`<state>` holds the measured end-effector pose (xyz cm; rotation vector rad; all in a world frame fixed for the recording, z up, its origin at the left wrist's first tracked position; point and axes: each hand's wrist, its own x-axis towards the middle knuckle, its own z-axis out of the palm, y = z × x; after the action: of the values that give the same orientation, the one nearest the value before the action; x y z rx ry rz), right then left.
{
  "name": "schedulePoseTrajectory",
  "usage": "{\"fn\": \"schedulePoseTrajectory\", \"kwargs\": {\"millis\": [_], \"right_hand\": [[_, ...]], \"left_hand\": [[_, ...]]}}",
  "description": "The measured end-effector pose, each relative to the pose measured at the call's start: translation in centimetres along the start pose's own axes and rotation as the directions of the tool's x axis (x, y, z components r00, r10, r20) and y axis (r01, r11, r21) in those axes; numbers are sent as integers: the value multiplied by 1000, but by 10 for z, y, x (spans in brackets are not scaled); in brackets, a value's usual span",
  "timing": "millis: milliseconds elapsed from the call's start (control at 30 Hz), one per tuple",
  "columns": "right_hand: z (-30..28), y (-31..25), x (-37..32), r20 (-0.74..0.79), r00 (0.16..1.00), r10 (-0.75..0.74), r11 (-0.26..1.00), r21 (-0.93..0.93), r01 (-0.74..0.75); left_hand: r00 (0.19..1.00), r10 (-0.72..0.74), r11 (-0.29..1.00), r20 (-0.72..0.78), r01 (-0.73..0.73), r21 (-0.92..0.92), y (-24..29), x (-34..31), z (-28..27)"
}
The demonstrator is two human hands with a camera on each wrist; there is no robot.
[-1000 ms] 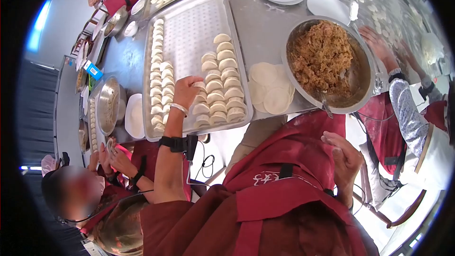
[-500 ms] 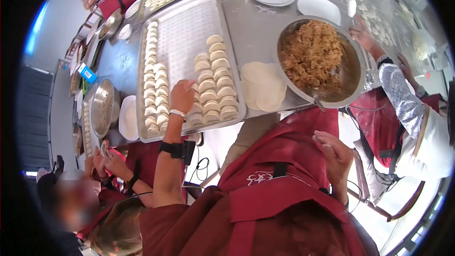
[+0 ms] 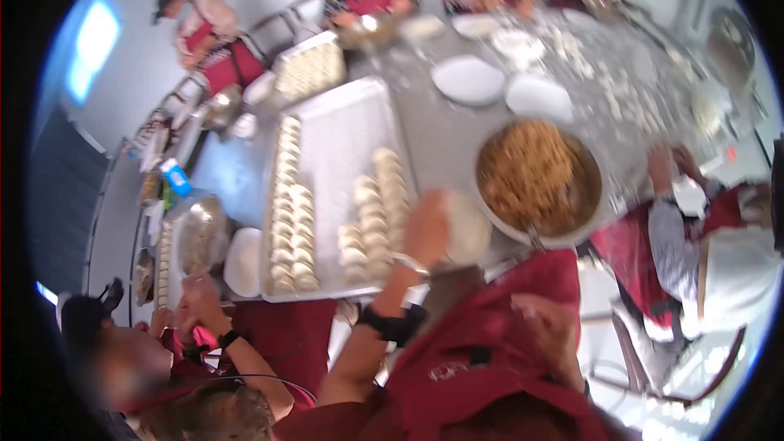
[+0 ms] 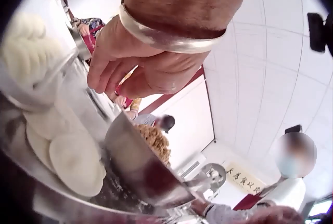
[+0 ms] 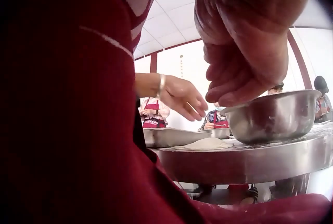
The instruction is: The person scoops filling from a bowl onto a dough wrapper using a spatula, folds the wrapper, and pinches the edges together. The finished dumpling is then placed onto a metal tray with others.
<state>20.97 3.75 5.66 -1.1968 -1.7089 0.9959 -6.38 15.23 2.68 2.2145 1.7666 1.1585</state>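
Observation:
My left hand [image 3: 428,229] is over the stack of round dough wrappers [image 3: 469,233], just right of the tray. Its fingers hang loosely with nothing between them, as the right wrist view shows. The metal tray [image 3: 343,126] carries rows of folded dumplings [image 3: 372,224] along its left side and lower right. In front of the apron, my right hand [image 3: 549,331] is held with loosely bent fingers, nothing visible in them. A steel bowl [image 5: 270,117] of minced filling [image 3: 531,167] stands right of the wrappers.
Two white plates [image 3: 467,80] lie behind the bowl. A second tray of dumplings [image 3: 310,69] stands farther back. At left, another person's hands [image 3: 200,304] work near a white dish [image 3: 243,261]. Other people stand around the floured table, one close on the right.
My left hand has left the dumplings on the tray and moved right, over the wrappers. My right hand stays before the apron. The head view has tilted up, showing more people.

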Motion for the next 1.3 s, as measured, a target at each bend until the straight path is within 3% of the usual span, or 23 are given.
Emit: {"fn": "schedulePoseTrajectory", "kwargs": {"millis": [133, 233, 533, 767, 833, 900, 933, 967, 1000, 1100, 1300], "right_hand": [[1, -8, -6, -31, 999, -24, 997, 66, 26], [-1, -11, -18, -77, 997, 5, 995, 97, 2], [-19, -12, -34, -3, 990, 143, 982, 127, -141], [-27, -45, -38, 17, 981, 191, 979, 65, -192], [-23, -26, -40, 15, 982, 187, 976, 112, -187], [-20, 16, -45, 48, 976, 210, 913, 347, -214], [-19, 27, -47, 50, 976, 213, 900, 378, -216], [-20, 10, -43, 49, 977, 207, 910, 358, -211], [-21, -11, -45, -11, 988, 153, 985, 87, -152], [-8, 4, -43, -105, 989, 101, 986, 146, -85], [-7, 2, -43, -94, 989, 117, 984, 148, -102]], "left_hand": [[927, -246, 957, 283, 187, 220, -4, 35, 50], [842, -396, 878, 366, 231, 418, -6, 49, 48], [852, -329, 869, 407, 104, 483, -21, 59, 47], [871, -341, 856, 352, 134, 499, -24, 65, 49], [867, -347, 852, 357, 132, 507, -22, 67, 48], [889, -331, 854, 315, 141, 500, -23, 66, 52], [899, -324, 855, 295, 145, 497, -24, 64, 54], [900, -322, 849, 295, 136, 510, -22, 63, 53], [900, -319, 843, 296, 127, 522, -21, 64, 52], [911, -298, 829, 284, 99, 551, -14, 63, 50], [932, -284, 831, 223, 124, 542, -5, 57, 51]]}}
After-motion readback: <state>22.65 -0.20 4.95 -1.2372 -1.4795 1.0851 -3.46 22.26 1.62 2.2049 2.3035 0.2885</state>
